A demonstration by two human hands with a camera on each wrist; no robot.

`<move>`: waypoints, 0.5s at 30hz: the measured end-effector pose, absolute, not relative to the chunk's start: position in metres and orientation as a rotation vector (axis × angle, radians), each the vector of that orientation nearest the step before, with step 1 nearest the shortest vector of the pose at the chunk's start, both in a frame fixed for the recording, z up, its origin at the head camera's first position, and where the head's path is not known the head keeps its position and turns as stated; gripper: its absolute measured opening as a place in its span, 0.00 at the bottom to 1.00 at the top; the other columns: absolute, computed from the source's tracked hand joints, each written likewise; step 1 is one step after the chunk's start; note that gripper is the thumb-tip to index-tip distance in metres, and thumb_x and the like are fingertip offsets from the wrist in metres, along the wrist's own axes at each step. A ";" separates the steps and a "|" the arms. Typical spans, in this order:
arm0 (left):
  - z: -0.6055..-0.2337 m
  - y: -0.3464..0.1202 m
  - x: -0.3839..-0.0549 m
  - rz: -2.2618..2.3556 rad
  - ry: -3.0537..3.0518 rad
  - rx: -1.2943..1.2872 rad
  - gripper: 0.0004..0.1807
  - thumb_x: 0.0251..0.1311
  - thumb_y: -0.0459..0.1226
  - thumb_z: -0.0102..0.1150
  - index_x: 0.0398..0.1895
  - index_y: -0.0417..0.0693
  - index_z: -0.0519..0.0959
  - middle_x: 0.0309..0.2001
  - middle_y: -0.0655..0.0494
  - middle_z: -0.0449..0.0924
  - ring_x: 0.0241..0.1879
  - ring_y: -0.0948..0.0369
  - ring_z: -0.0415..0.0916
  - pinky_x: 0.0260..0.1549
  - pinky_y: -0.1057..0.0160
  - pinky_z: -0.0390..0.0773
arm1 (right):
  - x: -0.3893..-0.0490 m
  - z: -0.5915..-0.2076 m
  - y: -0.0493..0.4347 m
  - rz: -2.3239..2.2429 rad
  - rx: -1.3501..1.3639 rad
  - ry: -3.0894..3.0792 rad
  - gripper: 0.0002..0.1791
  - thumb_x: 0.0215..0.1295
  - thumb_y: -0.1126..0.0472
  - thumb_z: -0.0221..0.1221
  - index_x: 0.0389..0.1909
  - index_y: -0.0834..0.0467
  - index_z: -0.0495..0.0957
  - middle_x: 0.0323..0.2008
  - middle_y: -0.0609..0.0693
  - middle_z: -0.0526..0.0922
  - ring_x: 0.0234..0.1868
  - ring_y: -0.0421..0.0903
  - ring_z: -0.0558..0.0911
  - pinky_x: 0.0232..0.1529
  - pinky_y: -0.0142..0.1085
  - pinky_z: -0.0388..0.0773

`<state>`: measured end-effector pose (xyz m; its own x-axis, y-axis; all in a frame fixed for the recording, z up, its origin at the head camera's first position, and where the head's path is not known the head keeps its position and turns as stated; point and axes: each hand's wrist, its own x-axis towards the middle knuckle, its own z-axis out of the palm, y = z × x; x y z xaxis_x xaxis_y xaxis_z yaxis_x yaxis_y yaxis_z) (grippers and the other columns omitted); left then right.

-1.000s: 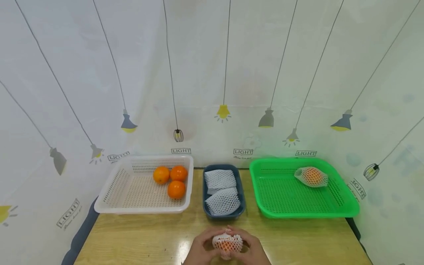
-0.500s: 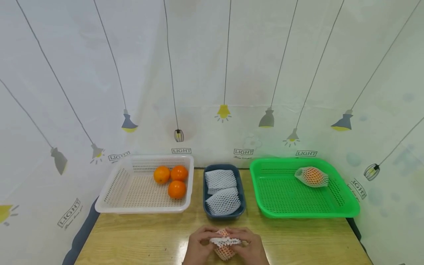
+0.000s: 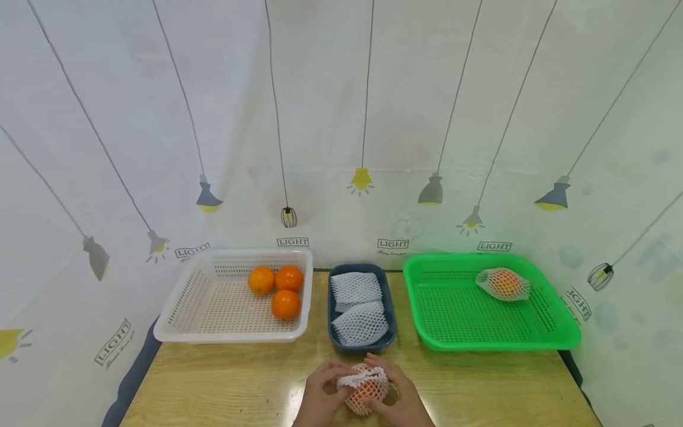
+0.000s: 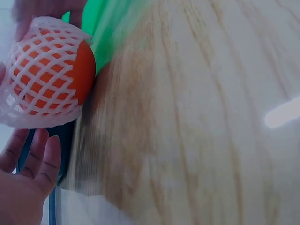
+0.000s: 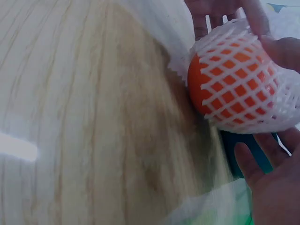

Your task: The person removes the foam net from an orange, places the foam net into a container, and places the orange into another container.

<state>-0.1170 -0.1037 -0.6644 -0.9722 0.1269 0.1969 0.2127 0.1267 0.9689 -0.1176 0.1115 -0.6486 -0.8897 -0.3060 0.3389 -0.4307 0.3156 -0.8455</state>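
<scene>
In the head view, an orange (image 3: 368,391) partly covered by a white foam net sleeve (image 3: 349,381) is held between both hands near the table's front. My left hand (image 3: 323,390) holds it from the left, fingers at the sleeve's bunched rim. From the right, my right hand (image 3: 399,392) grips it with fingertips on top and thumb lower down. Both wrist views show the mesh over most of the fruit, with bare orange peel (image 4: 86,72) along one side. Just beyond the hands, a dark blue tray (image 3: 392,332) contains folded foam net sleeves (image 3: 360,324).
At left stands a white basket (image 3: 226,339) with three bare oranges (image 3: 285,304). A green basket (image 3: 496,346) on the right holds one orange in a foam net (image 3: 504,284). The wooden table (image 3: 229,385) meets a printed wall sheet behind.
The netted orange has turned in my hands, and the sleeve's frilled rim has gone from lying level across the fruit to slanting. My right fingers have lifted slightly. Baskets and tray stay put.
</scene>
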 end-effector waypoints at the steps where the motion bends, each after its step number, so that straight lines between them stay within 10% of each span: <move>1: -0.665 -0.105 -0.117 -2.007 -2.318 -0.387 0.19 0.58 0.35 0.73 0.54 0.50 0.86 0.52 0.50 0.82 0.52 0.64 0.79 0.48 0.67 0.83 | -0.118 -0.650 0.112 1.634 0.707 -2.463 0.34 0.58 0.56 0.74 0.66 0.49 0.76 0.66 0.55 0.80 0.69 0.37 0.75 0.66 0.30 0.72; 7: -0.667 -0.110 -0.115 -2.126 -2.404 -0.578 0.34 0.61 0.41 0.72 0.71 0.53 0.73 0.66 0.54 0.75 0.61 0.65 0.74 0.60 0.69 0.75 | -0.117 -0.651 0.112 1.745 0.564 -2.522 0.28 0.56 0.54 0.75 0.60 0.48 0.82 0.60 0.47 0.85 0.61 0.36 0.80 0.59 0.32 0.80; 15: -0.666 -0.104 -0.118 -2.207 -2.290 -0.533 0.26 0.58 0.38 0.73 0.61 0.50 0.82 0.61 0.47 0.80 0.60 0.58 0.79 0.58 0.66 0.80 | -0.118 -0.653 0.113 1.780 0.535 -2.435 0.23 0.56 0.55 0.75 0.55 0.48 0.85 0.57 0.48 0.86 0.58 0.41 0.84 0.57 0.31 0.81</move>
